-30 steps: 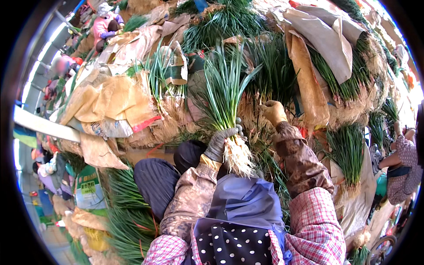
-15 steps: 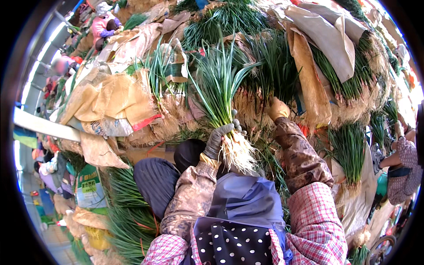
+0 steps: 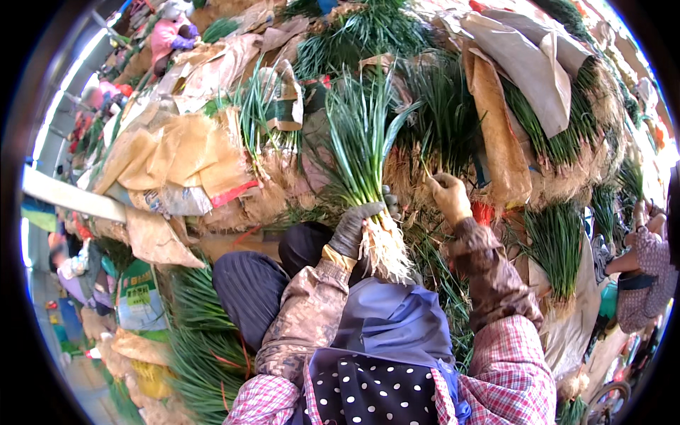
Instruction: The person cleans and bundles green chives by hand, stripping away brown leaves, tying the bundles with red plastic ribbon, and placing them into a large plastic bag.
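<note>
My left hand (image 3: 352, 228), in a grey glove, is closed round a bunch of scallions (image 3: 363, 159) above my lap. The long green leaves point away from me, and the pale stems and stringy roots hang towards my apron (image 3: 393, 319). To the right, apart from the bunch, is my right hand (image 3: 450, 198) in a pale yellow glove. Its thumb and forefinger are pinched on a thin yellowish strand, seemingly a single stalk or leaf. Just beyond it stand more scallions (image 3: 443, 106) in a thick row, roots facing me.
Tan sacking (image 3: 177, 152) covers a heap at left, and a brown sack strip (image 3: 496, 127) hangs right of the row. Scallion bundles lie by my left knee (image 3: 205, 347) and at right (image 3: 556, 248). Another person (image 3: 644, 269) sits at far right; others work at left.
My right hand has drawn back from the row towards me and turned, now with a thin strand pinched in its fingers. The bunch in my left hand has tilted slightly more upright.
</note>
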Demonstrator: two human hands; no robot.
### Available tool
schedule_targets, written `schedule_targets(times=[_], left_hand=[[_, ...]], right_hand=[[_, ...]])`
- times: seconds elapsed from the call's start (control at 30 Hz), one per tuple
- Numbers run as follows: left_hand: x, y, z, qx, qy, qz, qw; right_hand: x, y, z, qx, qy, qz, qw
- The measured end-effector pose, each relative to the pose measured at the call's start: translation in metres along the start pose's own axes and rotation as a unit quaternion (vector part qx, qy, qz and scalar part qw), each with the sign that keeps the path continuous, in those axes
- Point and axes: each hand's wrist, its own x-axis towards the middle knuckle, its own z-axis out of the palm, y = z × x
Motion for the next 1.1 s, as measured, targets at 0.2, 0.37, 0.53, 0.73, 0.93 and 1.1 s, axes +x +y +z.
schedule_targets(times=[0.2,0.37,0.53,0.73,0.93,1.1], left_hand=[[0.003,-0.010,-0.006,-0.003,0.038,-0.038,0.999],[-0.002,-0.009,-0.017,0.025,0.039,-0.057,0.997],[-0.005,-0.001,-0.009,0.050,0.122,-0.023,0.991],[0.000,-0.007,-0.019,0.151,0.093,0.028,0.984],[-0.003,-0.006,-0.035,0.042,0.105,-0.117,0.987],[0.001,-0.009,-0.016,0.027,0.079,-0.057,0.995]], right_hand=[[-0.072,0.006,0.037,-0.042,-0.184,-0.030,0.982],[-0.041,0.008,0.044,0.146,-0.220,0.058,0.963],[-0.003,-0.008,0.068,0.361,-0.232,0.228,0.874],[0.001,-0.017,0.076,0.191,-0.168,0.081,0.964],[-0.008,-0.018,0.076,-0.218,0.042,-0.196,0.955],[0.005,0.006,0.095,-0.058,0.075,-0.090,0.991]])
